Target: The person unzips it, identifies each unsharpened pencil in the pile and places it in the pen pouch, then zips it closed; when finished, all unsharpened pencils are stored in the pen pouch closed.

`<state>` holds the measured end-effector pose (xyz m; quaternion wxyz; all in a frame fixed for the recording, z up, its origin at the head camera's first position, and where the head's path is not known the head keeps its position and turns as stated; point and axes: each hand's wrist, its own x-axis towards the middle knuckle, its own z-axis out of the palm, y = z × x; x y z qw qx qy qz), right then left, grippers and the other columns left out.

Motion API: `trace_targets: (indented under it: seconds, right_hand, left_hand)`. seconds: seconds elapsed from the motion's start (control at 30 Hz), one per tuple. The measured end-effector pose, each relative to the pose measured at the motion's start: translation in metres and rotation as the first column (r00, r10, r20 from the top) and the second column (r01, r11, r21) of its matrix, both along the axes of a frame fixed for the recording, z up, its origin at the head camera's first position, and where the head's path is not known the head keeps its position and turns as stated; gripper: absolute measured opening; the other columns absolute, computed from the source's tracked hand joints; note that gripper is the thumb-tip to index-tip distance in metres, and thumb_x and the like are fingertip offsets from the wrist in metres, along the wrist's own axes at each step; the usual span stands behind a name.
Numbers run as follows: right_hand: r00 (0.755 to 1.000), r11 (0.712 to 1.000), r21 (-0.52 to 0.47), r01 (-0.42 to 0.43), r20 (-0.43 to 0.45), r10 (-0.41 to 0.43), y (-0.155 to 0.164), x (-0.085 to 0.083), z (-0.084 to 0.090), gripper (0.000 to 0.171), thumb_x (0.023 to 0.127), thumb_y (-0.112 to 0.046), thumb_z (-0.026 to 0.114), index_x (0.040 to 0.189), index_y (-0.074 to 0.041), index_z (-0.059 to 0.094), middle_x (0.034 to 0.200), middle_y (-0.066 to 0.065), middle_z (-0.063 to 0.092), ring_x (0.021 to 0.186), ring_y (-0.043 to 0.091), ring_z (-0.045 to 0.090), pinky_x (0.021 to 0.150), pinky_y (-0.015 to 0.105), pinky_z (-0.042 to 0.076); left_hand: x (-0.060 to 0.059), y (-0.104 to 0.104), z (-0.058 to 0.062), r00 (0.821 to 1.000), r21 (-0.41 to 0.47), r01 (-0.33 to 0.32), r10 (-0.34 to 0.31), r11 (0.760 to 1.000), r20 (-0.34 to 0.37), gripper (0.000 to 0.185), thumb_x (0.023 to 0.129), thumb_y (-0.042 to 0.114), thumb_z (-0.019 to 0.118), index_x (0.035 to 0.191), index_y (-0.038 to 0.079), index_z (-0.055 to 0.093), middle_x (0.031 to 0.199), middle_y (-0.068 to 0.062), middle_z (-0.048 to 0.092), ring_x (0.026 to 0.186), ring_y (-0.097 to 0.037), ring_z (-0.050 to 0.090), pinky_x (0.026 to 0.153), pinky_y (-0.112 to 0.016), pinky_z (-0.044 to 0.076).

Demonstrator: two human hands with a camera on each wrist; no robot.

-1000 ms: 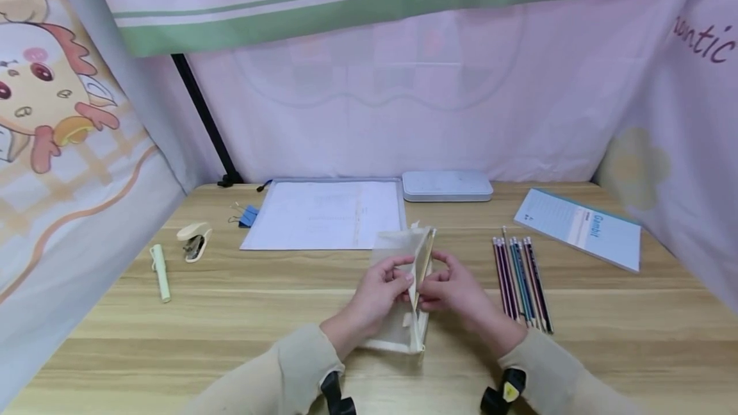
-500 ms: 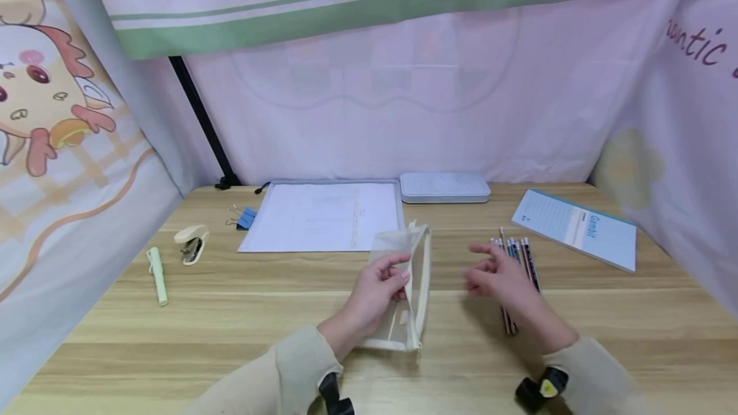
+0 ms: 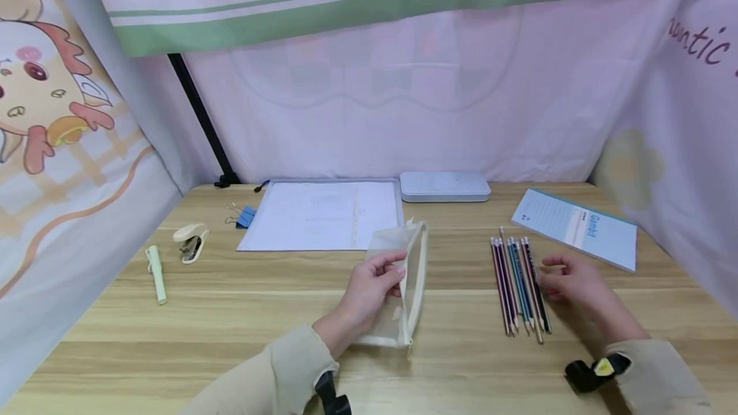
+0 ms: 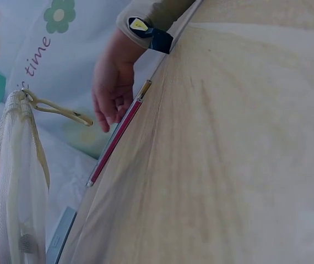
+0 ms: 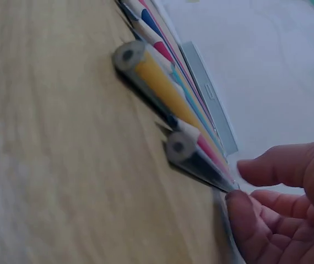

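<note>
My left hand (image 3: 369, 290) pinches one side of a pale mesh zip pouch (image 3: 394, 328) between thumb and fingers. The pouch's mouth gapes on the right side, and a zip pull (image 4: 63, 111) hangs from its end in the left wrist view. To the right lies a row of several pencils (image 3: 521, 287), striped in dark, red and blue. My right hand (image 3: 579, 284) is at the right edge of that row. In the right wrist view its thumb and fingers stand apart, right at the far end of a dark pencil (image 5: 193, 157), beside a yellow one (image 5: 165, 88).
Behind the pouch lie a clear folder with white paper (image 3: 323, 216) and a pale flat case (image 3: 445, 186). A blue notepad (image 3: 576, 229) is at the back right. On the left are a blue binder clip (image 3: 246, 217), a stapler (image 3: 192, 242) and a light green pen (image 3: 157, 275).
My right hand has let go of the pouch and moved right, across the pencils to their far side. The left hand keeps holding the pouch, whose mouth now gapes wider.
</note>
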<state>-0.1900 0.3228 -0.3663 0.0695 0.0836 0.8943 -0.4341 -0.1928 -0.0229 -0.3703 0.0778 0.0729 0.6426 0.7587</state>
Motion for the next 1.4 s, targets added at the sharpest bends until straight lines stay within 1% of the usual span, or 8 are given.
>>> trace_targets:
  seconds: [0.2,0.3,0.53,0.77,1.0,1.1,1.27,1.4]
  right_hand:
    - [1.0,0.999,0.032,-0.03,-0.003,0.03,0.002,-0.003,-0.003,0.049,0.086,-0.009,0.06,0.124,0.014,0.04,0.098,0.023,0.056,0.071,0.015,0.059,0.062,0.029,0.054]
    - [0.999,0.995,0.082,-0.053,-0.002,0.054,0.002,-0.004,-0.001,0.048,0.085,-0.01,0.061,0.122,0.014,0.042,0.099,0.026,0.056,0.068,0.015,0.059,0.06,0.029,0.054]
    - [0.993,0.959,0.258,-0.118,0.012,0.119,-0.006,-0.004,0.007,0.055,0.079,-0.015,0.064,0.119,0.017,0.044,0.093,0.025,0.058,0.063,0.017,0.057,0.057,0.03,0.05]
    - [0.994,0.947,0.301,-0.113,0.041,0.105,-0.009,-0.003,0.008,0.061,0.076,-0.017,0.066,0.119,0.019,0.042,0.095,0.027,0.057,0.062,0.018,0.057,0.058,0.029,0.048]
    - [0.986,0.898,0.406,-0.167,0.073,0.15,-0.016,-0.005,0.015,0.06,0.074,-0.016,0.067,0.117,0.019,0.043,0.089,0.023,0.058,0.063,0.019,0.056,0.056,0.031,0.049]
    - [0.987,0.906,0.392,-0.162,0.083,0.14,-0.015,-0.006,0.015,0.063,0.075,-0.018,0.067,0.118,0.019,0.041,0.091,0.025,0.057,0.062,0.019,0.057,0.057,0.031,0.048]
    - [0.992,0.946,0.305,-0.112,0.082,0.091,-0.009,-0.003,0.011,0.073,0.075,-0.023,0.068,0.125,0.019,0.034,0.103,0.034,0.051,0.065,0.02,0.057,0.06,0.032,0.049]
    - [0.992,0.97,0.236,-0.06,0.126,0.03,-0.004,-0.002,0.01,0.074,0.079,-0.025,0.067,0.128,0.018,0.032,0.103,0.031,0.051,0.069,0.021,0.057,0.062,0.032,0.049]
  left_hand:
    - [0.0,-0.001,0.002,1.0,-0.013,0.003,-0.003,1.0,-0.017,0.032,0.087,-0.002,0.056,0.119,-0.007,0.057,0.073,0.001,0.051,0.059,-0.006,0.052,0.056,-0.017,0.048]
    - [0.0,-0.001,0.003,1.0,-0.016,-0.002,0.001,1.0,-0.022,0.032,0.087,-0.001,0.056,0.12,-0.007,0.056,0.074,0.001,0.05,0.061,-0.007,0.052,0.057,-0.018,0.049]
    - [0.002,-0.002,0.002,1.0,-0.01,0.001,-0.001,1.0,-0.024,0.033,0.087,-0.001,0.056,0.12,-0.007,0.056,0.074,0.001,0.05,0.062,-0.007,0.052,0.058,-0.018,0.049]
    - [0.002,0.0,-0.002,1.0,-0.019,0.006,-0.006,1.0,-0.01,0.032,0.087,-0.001,0.057,0.119,-0.004,0.058,0.075,0.0,0.051,0.061,-0.008,0.053,0.057,-0.018,0.049]
    - [0.002,-0.001,-0.003,1.0,-0.026,0.002,-0.002,1.0,-0.004,0.033,0.087,-0.001,0.057,0.12,-0.003,0.058,0.075,0.0,0.052,0.061,-0.008,0.053,0.058,-0.018,0.049]
    - [0.002,0.0,-0.003,1.0,-0.022,0.002,-0.003,1.0,-0.002,0.033,0.087,-0.001,0.057,0.12,-0.004,0.057,0.075,0.0,0.052,0.061,-0.008,0.053,0.058,-0.018,0.049]
    - [0.003,0.001,-0.004,1.0,-0.014,0.012,-0.012,1.0,-0.013,0.034,0.087,-0.001,0.057,0.12,-0.005,0.057,0.074,0.0,0.052,0.059,-0.007,0.052,0.056,-0.016,0.048]
    - [0.004,0.002,-0.002,1.0,-0.004,0.02,-0.02,1.0,-0.014,0.035,0.087,-0.001,0.057,0.121,-0.005,0.056,0.074,0.001,0.052,0.058,-0.006,0.052,0.056,-0.016,0.048]
